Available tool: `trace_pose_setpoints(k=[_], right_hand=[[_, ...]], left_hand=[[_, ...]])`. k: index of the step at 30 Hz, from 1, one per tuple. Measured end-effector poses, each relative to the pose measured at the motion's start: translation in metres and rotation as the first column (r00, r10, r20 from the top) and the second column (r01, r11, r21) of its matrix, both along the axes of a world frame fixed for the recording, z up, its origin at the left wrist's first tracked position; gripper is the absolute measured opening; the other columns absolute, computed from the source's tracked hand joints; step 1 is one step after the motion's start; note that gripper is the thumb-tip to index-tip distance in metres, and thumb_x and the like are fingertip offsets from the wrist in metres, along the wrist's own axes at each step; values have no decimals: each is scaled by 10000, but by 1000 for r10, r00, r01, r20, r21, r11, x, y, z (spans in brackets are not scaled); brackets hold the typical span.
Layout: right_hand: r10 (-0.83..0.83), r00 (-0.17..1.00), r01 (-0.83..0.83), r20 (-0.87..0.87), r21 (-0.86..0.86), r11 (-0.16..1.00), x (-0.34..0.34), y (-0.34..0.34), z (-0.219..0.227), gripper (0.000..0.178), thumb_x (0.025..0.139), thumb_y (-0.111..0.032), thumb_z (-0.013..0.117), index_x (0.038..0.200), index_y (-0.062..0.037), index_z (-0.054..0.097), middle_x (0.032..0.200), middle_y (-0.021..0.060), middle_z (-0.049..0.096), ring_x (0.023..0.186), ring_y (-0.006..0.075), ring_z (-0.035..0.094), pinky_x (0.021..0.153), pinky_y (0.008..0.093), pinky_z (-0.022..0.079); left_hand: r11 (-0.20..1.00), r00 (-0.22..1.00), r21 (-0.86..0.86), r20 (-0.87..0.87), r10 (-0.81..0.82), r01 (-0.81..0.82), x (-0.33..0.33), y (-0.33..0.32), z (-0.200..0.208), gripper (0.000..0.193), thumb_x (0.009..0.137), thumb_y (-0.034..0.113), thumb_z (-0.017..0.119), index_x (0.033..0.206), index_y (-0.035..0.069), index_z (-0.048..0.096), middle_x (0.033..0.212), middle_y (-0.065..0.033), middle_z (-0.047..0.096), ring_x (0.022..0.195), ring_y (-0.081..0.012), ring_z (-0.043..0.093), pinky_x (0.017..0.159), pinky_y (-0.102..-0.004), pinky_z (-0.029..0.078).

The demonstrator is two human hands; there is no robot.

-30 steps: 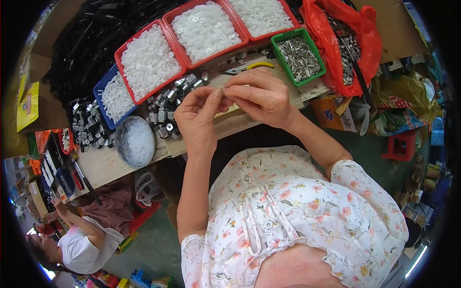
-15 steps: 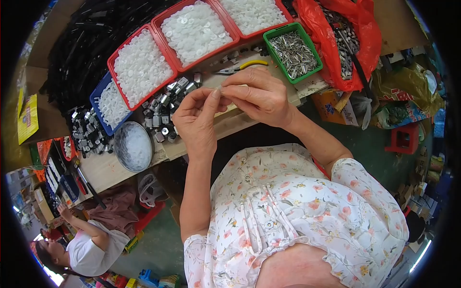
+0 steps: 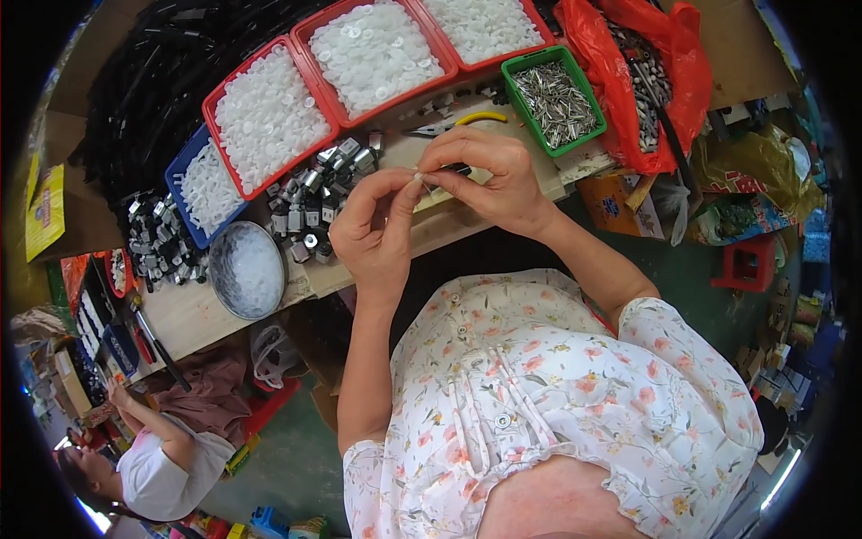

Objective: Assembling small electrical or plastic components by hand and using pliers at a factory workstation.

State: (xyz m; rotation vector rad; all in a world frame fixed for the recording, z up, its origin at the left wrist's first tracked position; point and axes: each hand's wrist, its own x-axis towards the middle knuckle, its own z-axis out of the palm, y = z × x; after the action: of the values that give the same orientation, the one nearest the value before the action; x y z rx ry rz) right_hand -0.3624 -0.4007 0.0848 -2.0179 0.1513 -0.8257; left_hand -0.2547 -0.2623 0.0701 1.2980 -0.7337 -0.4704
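My left hand [image 3: 375,223] and my right hand [image 3: 492,184] meet above the bench edge, thumbs and forefingers pinched. Between the fingertips shows a tiny whitish piece [image 3: 419,177], too small to name, and both hands seem to grip it. Behind my right hand lies a pair of pliers [image 3: 480,118] with yellow handles. Black and silver metal-capped blocks [image 3: 310,193] are heaped to the left of my left hand. Beyond the hands, a red tray [image 3: 334,106] holds small white plastic discs. A green tray [image 3: 584,136] holds thin silver metal pins.
A blue tray [image 3: 171,193] of white parts and a round metal bowl [image 3: 215,286] stand at left. A red plastic bag [image 3: 575,63] of small parts sits far right. A red stool [image 3: 747,263] stands on the floor. Another person [image 3: 175,472] works at lower left.
The fingers of both hands have shifted slightly, and the small whitish piece between them now shows more clearly. My right fingers have opened into a wider loop.
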Motion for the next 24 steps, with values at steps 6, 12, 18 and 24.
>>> trace_pose_setpoints(k=[6,12,18,24], right_hand=[[37,999,-37,-11,59,998,0,3,-1,149,793,69,711,932,21,689,921,106,690,864,213,665,745,309,529],[46,999,-44,-17,90,995,-2,8,-4,134,795,73,706,917,20,686,962,98,670,870,202,663,739,300,530],[-4,1000,3,-12,-52,999,0,9,-17,133,771,27,730,889,-17,686,1019,86,646,899,223,647,743,334,515],[-102,992,76,-74,-293,953,7,11,-32,129,750,-53,747,856,-55,672,1010,71,632,942,262,611,792,386,456]], left_hand=[[997,980,82,197,-22,5,6,5,7,285,790,39,802,1056,-7,709,1013,-75,679,894,-134,630,751,-243,498],[986,924,161,381,-25,-39,9,7,3,335,743,77,834,1053,10,727,1011,-88,676,900,-173,625,753,-270,480],[969,835,190,549,30,-159,9,14,-1,384,710,109,849,1063,22,726,981,-97,665,925,-238,607,794,-335,491],[934,626,182,777,55,-307,8,31,-8,375,689,109,852,1037,43,731,980,-79,652,975,-287,566,826,-390,475]])
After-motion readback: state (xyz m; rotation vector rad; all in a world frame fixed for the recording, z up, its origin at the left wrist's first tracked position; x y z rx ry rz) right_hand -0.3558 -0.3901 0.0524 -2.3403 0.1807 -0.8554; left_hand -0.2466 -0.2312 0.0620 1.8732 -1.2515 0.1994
